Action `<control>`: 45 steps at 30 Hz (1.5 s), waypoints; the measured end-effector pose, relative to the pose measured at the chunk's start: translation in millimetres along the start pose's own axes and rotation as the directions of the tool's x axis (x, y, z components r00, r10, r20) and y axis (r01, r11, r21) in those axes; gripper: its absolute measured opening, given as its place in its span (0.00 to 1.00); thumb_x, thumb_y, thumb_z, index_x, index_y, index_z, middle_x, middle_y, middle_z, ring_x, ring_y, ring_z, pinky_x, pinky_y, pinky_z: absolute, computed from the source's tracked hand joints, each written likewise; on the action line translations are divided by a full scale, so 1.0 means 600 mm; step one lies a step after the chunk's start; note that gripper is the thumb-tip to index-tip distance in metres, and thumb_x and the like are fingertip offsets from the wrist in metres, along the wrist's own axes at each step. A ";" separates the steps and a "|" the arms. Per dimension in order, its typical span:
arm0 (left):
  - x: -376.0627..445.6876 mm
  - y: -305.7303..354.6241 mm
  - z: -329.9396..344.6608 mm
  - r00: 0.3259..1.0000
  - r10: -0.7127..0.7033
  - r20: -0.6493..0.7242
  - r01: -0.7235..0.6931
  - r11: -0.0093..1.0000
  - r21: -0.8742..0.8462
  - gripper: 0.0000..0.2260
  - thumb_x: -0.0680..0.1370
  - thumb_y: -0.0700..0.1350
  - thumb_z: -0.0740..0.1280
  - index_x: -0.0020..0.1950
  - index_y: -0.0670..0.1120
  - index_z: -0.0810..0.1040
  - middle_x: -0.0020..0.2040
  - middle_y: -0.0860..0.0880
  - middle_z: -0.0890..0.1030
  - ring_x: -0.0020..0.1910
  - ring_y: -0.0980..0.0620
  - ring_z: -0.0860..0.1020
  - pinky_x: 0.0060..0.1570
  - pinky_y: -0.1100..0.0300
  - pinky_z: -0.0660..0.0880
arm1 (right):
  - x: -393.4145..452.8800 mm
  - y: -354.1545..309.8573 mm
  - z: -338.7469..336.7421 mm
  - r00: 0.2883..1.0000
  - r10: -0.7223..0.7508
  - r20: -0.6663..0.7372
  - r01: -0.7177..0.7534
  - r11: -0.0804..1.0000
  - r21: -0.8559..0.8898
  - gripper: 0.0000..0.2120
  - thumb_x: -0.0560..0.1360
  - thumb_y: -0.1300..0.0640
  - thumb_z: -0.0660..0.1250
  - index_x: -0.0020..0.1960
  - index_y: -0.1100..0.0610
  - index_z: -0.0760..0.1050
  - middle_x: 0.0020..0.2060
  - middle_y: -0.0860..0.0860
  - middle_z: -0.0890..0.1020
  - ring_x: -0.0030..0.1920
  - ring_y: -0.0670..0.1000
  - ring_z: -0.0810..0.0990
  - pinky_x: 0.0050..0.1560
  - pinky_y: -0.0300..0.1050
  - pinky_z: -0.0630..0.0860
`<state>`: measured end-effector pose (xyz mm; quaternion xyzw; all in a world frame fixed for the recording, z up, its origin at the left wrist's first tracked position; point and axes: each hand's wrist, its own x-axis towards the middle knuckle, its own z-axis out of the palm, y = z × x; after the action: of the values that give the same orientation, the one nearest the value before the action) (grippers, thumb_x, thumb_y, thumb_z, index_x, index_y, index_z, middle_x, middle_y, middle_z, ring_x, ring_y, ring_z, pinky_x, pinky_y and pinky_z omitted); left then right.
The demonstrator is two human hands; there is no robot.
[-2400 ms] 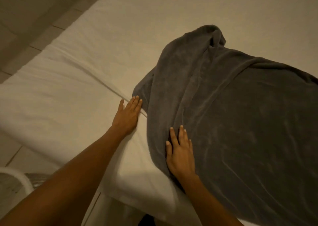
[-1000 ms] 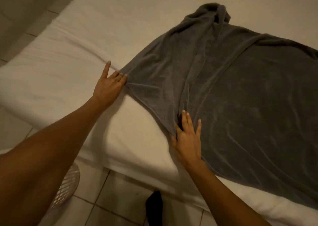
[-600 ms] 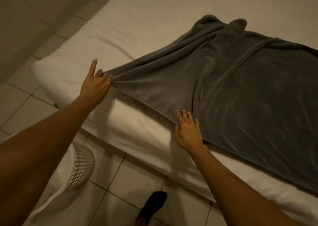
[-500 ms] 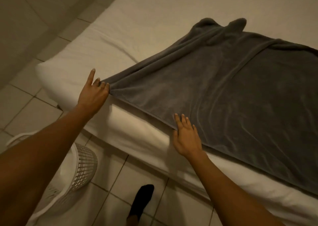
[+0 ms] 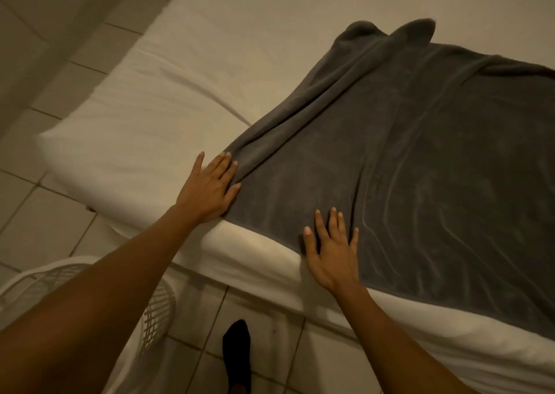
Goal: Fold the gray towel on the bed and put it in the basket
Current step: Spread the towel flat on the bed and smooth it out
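Observation:
The gray towel point(image 5: 420, 165) lies spread over the white bed point(image 5: 156, 123), reaching out of view on the right, with long wrinkles and a bunched far corner. My left hand point(image 5: 210, 189) rests flat at the towel's near left corner, fingertips on its edge. My right hand point(image 5: 333, 255) presses flat on the towel's near edge by the mattress side, fingers spread. Neither hand grips the cloth. The white lattice basket point(image 5: 150, 312) stands on the floor at the lower left, mostly hidden behind my left forearm.
Beige floor tiles point(image 5: 45, 222) run along the bed's left and near sides. A foot in a black sock point(image 5: 237, 351) stands on the tiles just in front of the mattress. A wall point(image 5: 36, 18) fills the upper left.
My left hand pulled the towel's near left corner out to the left and has let it go, now lying flat there. My right hand kept the near edge pinned. The towel lies flatter.

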<state>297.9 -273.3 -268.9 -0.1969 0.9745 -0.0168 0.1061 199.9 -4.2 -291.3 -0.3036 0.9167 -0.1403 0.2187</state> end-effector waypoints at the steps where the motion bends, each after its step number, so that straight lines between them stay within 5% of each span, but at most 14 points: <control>1: 0.014 0.000 0.006 0.999 0.016 0.029 -0.017 1.000 0.011 0.27 0.82 0.55 0.47 0.78 0.44 0.52 0.79 0.44 0.52 0.78 0.48 0.51 0.75 0.45 0.44 | 0.013 -0.005 0.001 0.999 0.034 -0.009 -0.035 0.999 -0.021 0.33 0.76 0.33 0.38 0.77 0.48 0.48 0.78 0.53 0.47 0.77 0.50 0.41 0.72 0.54 0.32; 4: 0.035 0.001 0.023 0.995 0.053 0.083 -0.055 0.998 0.024 0.27 0.83 0.53 0.48 0.78 0.44 0.45 0.79 0.43 0.47 0.79 0.47 0.47 0.75 0.47 0.47 | 0.046 -0.010 0.007 0.993 0.114 0.009 -0.113 0.990 -0.088 0.30 0.79 0.39 0.44 0.77 0.49 0.44 0.78 0.55 0.46 0.77 0.53 0.41 0.73 0.56 0.36; 11: 0.038 0.011 0.058 0.985 0.021 0.170 -0.003 0.994 -0.106 0.28 0.83 0.53 0.45 0.77 0.42 0.38 0.79 0.43 0.42 0.79 0.47 0.44 0.77 0.50 0.46 | 0.056 -0.028 0.041 0.970 0.238 0.052 -0.228 0.963 -0.144 0.29 0.80 0.41 0.40 0.73 0.47 0.27 0.76 0.53 0.36 0.76 0.53 0.36 0.74 0.57 0.36; 17: 0.039 0.009 0.072 0.983 0.025 0.184 0.010 0.982 -0.187 0.28 0.82 0.54 0.45 0.77 0.43 0.38 0.79 0.44 0.41 0.78 0.47 0.42 0.77 0.50 0.43 | 0.053 -0.032 0.046 0.972 0.236 -0.020 -0.237 0.963 -0.129 0.29 0.80 0.42 0.41 0.75 0.48 0.31 0.76 0.53 0.37 0.77 0.53 0.37 0.74 0.56 0.35; 24: 0.041 0.010 0.044 0.970 0.013 0.244 0.031 0.984 -0.175 0.45 0.69 0.63 0.19 0.78 0.42 0.47 0.79 0.42 0.50 0.78 0.45 0.51 0.76 0.47 0.49 | 0.064 -0.038 0.050 0.949 0.316 -0.003 -0.315 0.944 -0.095 0.29 0.78 0.39 0.39 0.73 0.45 0.30 0.76 0.51 0.37 0.76 0.50 0.36 0.72 0.56 0.32; 28: 0.049 0.007 0.006 0.976 0.028 0.218 -0.007 0.995 -0.099 0.36 0.80 0.58 0.33 0.71 0.40 0.69 0.71 0.42 0.71 0.70 0.44 0.71 0.67 0.43 0.66 | 0.076 -0.048 0.039 0.946 0.323 -0.038 -0.325 0.940 -0.102 0.29 0.78 0.38 0.37 0.76 0.47 0.38 0.77 0.53 0.45 0.77 0.54 0.46 0.73 0.59 0.38; 33: 0.110 -0.027 -0.021 0.991 0.092 0.101 -0.076 0.986 -0.148 0.30 0.80 0.59 0.45 0.77 0.44 0.58 0.76 0.45 0.62 0.75 0.48 0.63 0.73 0.48 0.52 | 0.137 -0.063 0.002 0.948 0.302 -0.100 -0.306 0.952 -0.024 0.29 0.80 0.45 0.53 0.77 0.50 0.47 0.77 0.56 0.51 0.77 0.56 0.51 0.73 0.60 0.43; 37: 0.216 -0.062 -0.048 0.986 0.145 0.082 -0.139 0.988 -0.074 0.29 0.80 0.57 0.39 0.78 0.46 0.49 0.79 0.46 0.49 0.78 0.50 0.51 0.76 0.51 0.45 | 0.201 -0.085 -0.028 0.952 0.268 -0.144 -0.264 0.963 0.051 0.28 0.81 0.46 0.51 0.76 0.50 0.44 0.77 0.57 0.49 0.77 0.55 0.47 0.75 0.57 0.42; 41: 0.344 -0.087 -0.071 0.968 0.250 0.013 -0.251 0.966 0.060 0.25 0.83 0.49 0.50 0.78 0.45 0.48 0.79 0.44 0.48 0.78 0.48 0.50 0.76 0.49 0.47 | 0.257 -0.138 -0.040 0.952 0.242 -0.188 -0.226 0.968 0.105 0.28 0.81 0.45 0.47 0.77 0.50 0.43 0.77 0.54 0.46 0.77 0.53 0.43 0.74 0.52 0.38; 45: 0.453 -0.091 -0.092 0.943 0.333 0.016 -0.333 0.936 0.113 0.25 0.83 0.48 0.50 0.78 0.45 0.47 0.79 0.44 0.47 0.78 0.48 0.50 0.76 0.49 0.48 | 0.296 -0.212 -0.026 0.970 0.209 -0.124 -0.187 0.967 0.172 0.28 0.81 0.43 0.45 0.77 0.50 0.43 0.78 0.55 0.45 0.77 0.54 0.42 0.73 0.50 0.38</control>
<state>62.4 -429.3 -265.0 -0.0227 0.9914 -0.0545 0.1167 127.2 -210.9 -284.1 -0.1812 0.9415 -0.2114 0.1899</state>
